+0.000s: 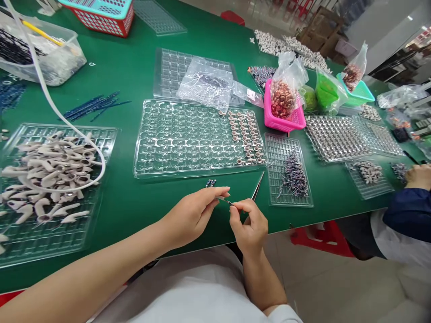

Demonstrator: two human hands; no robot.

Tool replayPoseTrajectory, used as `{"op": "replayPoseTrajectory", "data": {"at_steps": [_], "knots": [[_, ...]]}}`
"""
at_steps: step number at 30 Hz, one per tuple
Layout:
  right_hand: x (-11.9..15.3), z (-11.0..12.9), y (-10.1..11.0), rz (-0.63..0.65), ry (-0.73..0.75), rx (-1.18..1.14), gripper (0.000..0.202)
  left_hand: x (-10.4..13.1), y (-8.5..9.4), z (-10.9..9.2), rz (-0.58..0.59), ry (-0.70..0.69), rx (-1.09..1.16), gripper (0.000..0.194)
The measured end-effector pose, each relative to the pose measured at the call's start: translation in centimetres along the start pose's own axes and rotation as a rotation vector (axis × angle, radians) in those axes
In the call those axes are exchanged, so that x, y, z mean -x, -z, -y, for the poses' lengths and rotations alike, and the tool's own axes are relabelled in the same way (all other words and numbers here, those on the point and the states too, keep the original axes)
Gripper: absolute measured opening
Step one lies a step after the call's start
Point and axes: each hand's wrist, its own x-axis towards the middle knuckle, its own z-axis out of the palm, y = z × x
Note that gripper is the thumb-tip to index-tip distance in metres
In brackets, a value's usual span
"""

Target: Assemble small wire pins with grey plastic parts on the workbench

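Observation:
My left hand (193,211) has its fingers pressed together around one end of a small thin part (226,200), apparently with fine leads. At the other end of that part, the thumb and forefinger of my right hand (251,224) are pinched. A pair of metal tweezers (257,185) sticks out from behind my right hand, tips pointing away; how it is held is hidden. Just beyond my left hand lie several small dark pieces (210,183). Farther back is a clear moulded tray (188,139), with pale earphone-like shells (249,134) in its right-hand compartments.
A tray of loose pale stemmed shells (54,170) stands left, with a white cable (50,96) arching over it. To the right are a tray of thin wired parts (294,177) and a pink basket (284,121). A co-worker's hand (418,176) is at far right.

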Motion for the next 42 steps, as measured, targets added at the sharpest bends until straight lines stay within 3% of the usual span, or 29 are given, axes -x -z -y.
{"op": "replayPoseTrajectory", "data": {"at_steps": [6,26,34,42], "knots": [[-0.21,0.00,0.02,0.037,-0.062,-0.022,0.008,0.10,-0.11,-0.03,0.027,-0.108,-0.102,0.036],[-0.54,-0.06,0.35,0.147,-0.151,-0.054,0.011,-0.05,0.15,0.08,0.109,-0.118,-0.199,0.034],[-0.55,-0.23,0.26,0.157,-0.085,-0.096,0.009,-0.26,-0.10,-0.05,0.101,-0.124,-0.142,0.033],[-0.46,-0.47,0.30,0.108,0.026,-0.174,0.024,-0.20,-0.19,-0.15,0.048,-0.104,-0.048,0.037]]}}
